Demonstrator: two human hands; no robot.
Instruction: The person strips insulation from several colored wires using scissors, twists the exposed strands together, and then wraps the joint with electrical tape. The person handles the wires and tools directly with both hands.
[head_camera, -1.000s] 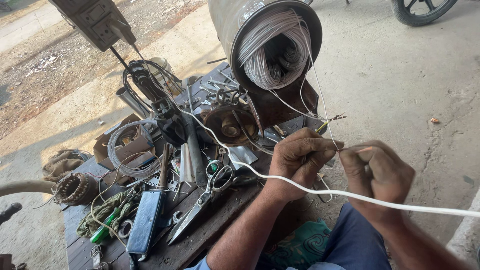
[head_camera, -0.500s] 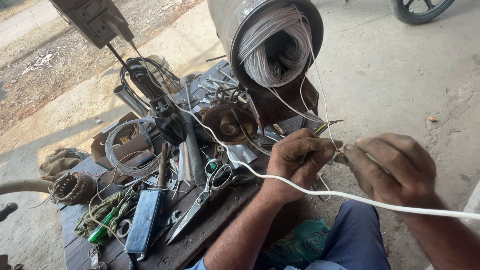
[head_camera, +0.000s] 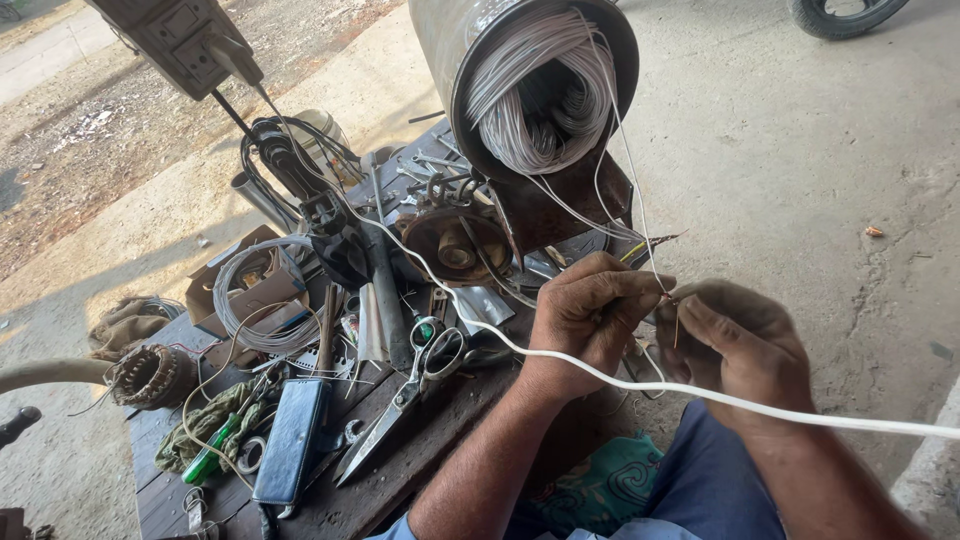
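A person's two bare hands meet above the near edge of a cluttered wooden workbench (head_camera: 420, 470) set on bare concrete. At the bench's left side sits an open brown cardboard box (head_camera: 262, 285), squarish and worn, with a loose coil of pale wire (head_camera: 262, 300) lying across it. A grey switch box (head_camera: 178, 38) hangs at the upper left, its black cable running down to the bench. At the top centre stands a metal motor casing (head_camera: 470, 50), its round opening packed with white winding wires (head_camera: 545, 95). The left hand (head_camera: 592, 310) is curled knuckles-up, fingers pinched tight on thin wire ends (head_camera: 668, 295) that trail down from the casing. The right hand (head_camera: 742, 340) comes in from the right, back of the hand upward, fingertips closed on the same wire ends, the two hands nearly touching. A thick white cable (head_camera: 620, 378) runs from the bench under the left wrist and off to the right edge. On the bench lie scissors (head_camera: 415, 385) with open handles, a dark blue phone case (head_camera: 292, 440) and a green-handled screwdriver (head_camera: 210, 455)
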